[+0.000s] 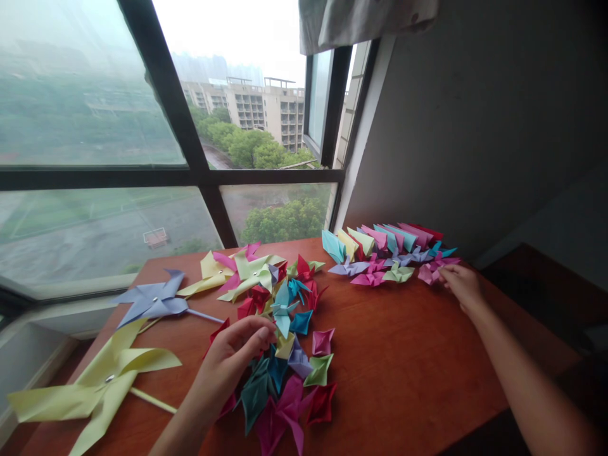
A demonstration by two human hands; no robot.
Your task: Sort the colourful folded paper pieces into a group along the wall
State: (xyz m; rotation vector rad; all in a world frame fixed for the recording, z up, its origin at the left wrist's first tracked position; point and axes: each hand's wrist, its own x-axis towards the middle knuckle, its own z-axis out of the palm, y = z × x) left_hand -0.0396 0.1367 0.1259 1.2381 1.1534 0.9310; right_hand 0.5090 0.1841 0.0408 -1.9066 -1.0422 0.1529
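Head view showed a pink folded-paper piece on the right part of the brown tabletop, at the fingertips of the right hand; those fingers were drawn together at its edge, though whether they pinched it or merely touched it I could not tell. Just beside it lay a light-green paper crane and, farther left, a lavender paper crane, with a row of upright folded papers in several colours behind them. Well apart, the left hand had its fingers curled at a cluster of folded paper, near a pale-blue paper crane and a small yellow folded piece; I could not tell whether it gripped anything. Right of that hand were a pink four-pointed piece, a green one and a red one. To its left lay a yellow pinwheel and a lavender pinwheel. Beyond the tabletop stood a dark-framed window, with trees and pale buildings outside.
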